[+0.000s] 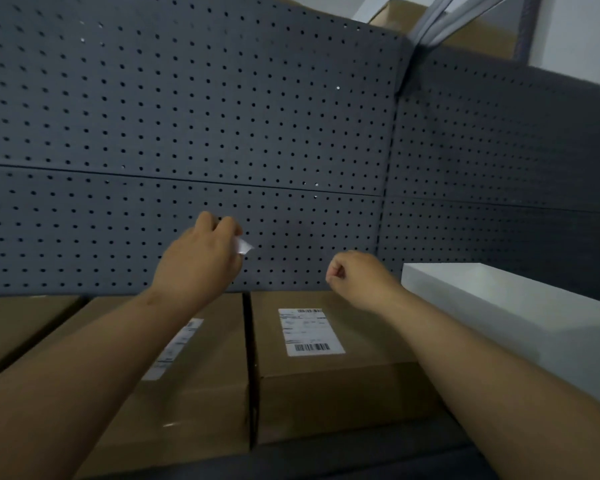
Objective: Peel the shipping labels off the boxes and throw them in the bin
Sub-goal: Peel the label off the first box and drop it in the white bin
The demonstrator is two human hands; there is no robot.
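Two brown cardboard boxes stand side by side below my arms. The right box (343, 386) carries a white shipping label (309, 332) flat on its top. The left box (205, 403) has a label (175, 348) partly hidden by my left forearm. My left hand (201, 258) is raised above the boxes, fingers pinched on a small crumpled white paper scrap (243, 245). My right hand (354, 275) hovers above the right box's far edge as a closed fist; nothing shows in it.
A dark grey pegboard wall (222, 116) rises right behind the boxes and wraps around to the right. A white open-topped container (499, 306) sits at the right. Another cardboard box (21, 323) lies at the far left. More cardboard shows over the wall top.
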